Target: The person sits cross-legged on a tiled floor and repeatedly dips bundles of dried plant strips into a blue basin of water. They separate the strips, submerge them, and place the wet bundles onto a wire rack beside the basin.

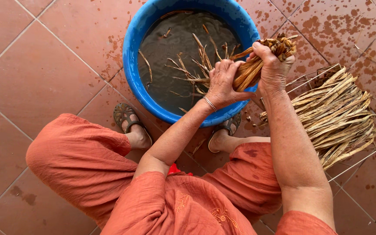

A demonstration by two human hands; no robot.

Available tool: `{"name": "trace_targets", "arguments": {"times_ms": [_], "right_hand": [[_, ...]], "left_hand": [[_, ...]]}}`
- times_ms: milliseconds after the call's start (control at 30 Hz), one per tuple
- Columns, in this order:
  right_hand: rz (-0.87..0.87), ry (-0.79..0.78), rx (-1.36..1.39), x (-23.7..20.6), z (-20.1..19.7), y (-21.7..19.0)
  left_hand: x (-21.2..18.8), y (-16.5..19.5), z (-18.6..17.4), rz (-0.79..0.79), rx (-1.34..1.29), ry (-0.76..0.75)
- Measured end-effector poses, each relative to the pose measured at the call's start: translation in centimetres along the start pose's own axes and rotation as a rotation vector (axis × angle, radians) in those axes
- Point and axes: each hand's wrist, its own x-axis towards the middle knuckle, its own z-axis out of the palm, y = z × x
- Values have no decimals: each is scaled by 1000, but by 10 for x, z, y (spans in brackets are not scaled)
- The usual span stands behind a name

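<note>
From the head view, a wet bundle of brown dried leaf strips point(257, 65) is held over the blue tub point(132, 48) of water. It is gripped by the left hand point(223, 85) and right hand point(271, 65), fingers wrapped tight. More strips point(336, 115) are piled on a wire rack point(353, 164) beside

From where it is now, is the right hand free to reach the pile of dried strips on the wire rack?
Probably not yet. The right hand grips one end of the wet bundle, which the left hand also holds. The pile on the wire rack lies close beside that arm, uncovered.
</note>
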Motion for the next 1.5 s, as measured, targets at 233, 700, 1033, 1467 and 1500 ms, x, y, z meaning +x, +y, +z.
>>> {"name": "trace_targets", "arguments": {"times_ms": [233, 700, 1033, 1467, 1500], "right_hand": [[177, -95, 113, -5, 5, -6], [45, 32, 190, 0, 3, -2], [102, -356, 454, 17, -23, -34], [126, -413, -755, 9, -42, 5], [133, -475, -778, 4, -33, 7]], "left_hand": [[7, -33, 17, 267, -269, 3], [0, -26, 25, 28, -509, 16], [-36, -72, 13, 40, -312, -36], [-15, -128, -104, -114, -951, 289], [-10, -118, -114, -79, -986, 287]]}}
